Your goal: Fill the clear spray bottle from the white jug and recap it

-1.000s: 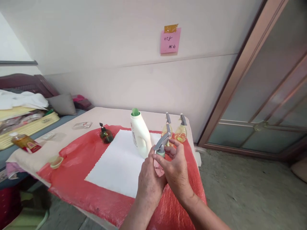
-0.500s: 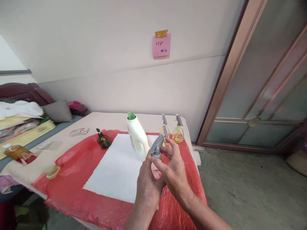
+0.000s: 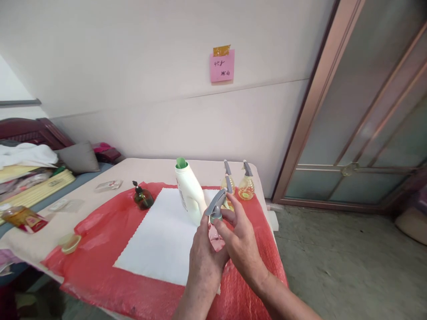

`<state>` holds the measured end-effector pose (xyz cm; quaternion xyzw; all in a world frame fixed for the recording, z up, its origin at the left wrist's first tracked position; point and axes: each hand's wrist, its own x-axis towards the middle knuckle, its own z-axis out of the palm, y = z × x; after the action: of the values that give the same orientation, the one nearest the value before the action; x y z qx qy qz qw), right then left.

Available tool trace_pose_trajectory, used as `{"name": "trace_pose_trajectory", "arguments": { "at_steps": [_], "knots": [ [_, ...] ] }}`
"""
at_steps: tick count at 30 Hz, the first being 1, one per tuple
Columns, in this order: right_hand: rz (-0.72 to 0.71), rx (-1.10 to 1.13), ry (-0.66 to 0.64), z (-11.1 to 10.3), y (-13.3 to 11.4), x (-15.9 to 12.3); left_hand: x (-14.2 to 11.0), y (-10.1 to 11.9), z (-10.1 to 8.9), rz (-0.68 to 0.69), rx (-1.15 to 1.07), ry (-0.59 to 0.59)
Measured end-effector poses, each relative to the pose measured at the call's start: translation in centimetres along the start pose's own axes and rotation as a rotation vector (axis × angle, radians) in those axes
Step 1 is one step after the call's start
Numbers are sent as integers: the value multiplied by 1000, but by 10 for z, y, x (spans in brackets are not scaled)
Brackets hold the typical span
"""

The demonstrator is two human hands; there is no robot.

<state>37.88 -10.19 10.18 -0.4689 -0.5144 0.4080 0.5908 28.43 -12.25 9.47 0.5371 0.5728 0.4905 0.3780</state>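
A clear spray bottle with a grey trigger head and a pale green collar is held upright, slightly tilted, between my hands. Closed round its body from the left is my left hand. From the other side, my right hand has its thumb at the collar and its fingers curled by the trigger head. Just behind stands a white jug with its green-lined mouth uncapped. Further back, a spray bottle with yellowish liquid stands beside others, partly hidden by my right hand.
A white sheet lies on red plastic over the table. Leftward are a dark pump bottle, a pale green cap and an amber bottle on its side. A pink note is taped to the wall.
The view has shifted slightly. Both hands remain on the spray bottle, and the fingers of my right hand have moved a little about its collar and trigger head.
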Motion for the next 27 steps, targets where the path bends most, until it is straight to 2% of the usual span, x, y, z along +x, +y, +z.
{"name": "trace_pose_trajectory", "arguments": {
  "at_steps": [4,9,13,16,19,21,25,26,27],
  "knots": [
    [4,-51,90,2,0,1,-1,1,0,-26,167,-65],
    [-4,-20,-13,1,-1,-2,0,2,-1,-45,228,-63],
    [3,-114,41,2,2,-2,1,3,-2,-58,185,-84],
    [36,-168,27,0,2,-1,3,2,-3,-73,126,-12],
    [11,-169,-22,-9,-1,1,7,2,-11,-114,26,68],
    [-4,-124,-104,-16,-2,3,11,1,-20,-109,-72,93],
    [76,-51,-532,-16,7,1,17,1,-38,-49,-223,116],
    [62,-90,-587,-13,12,-1,18,0,-40,-37,-247,126],
    [19,-151,-585,-7,18,-4,18,0,-41,-33,-261,141]
  ]
}}
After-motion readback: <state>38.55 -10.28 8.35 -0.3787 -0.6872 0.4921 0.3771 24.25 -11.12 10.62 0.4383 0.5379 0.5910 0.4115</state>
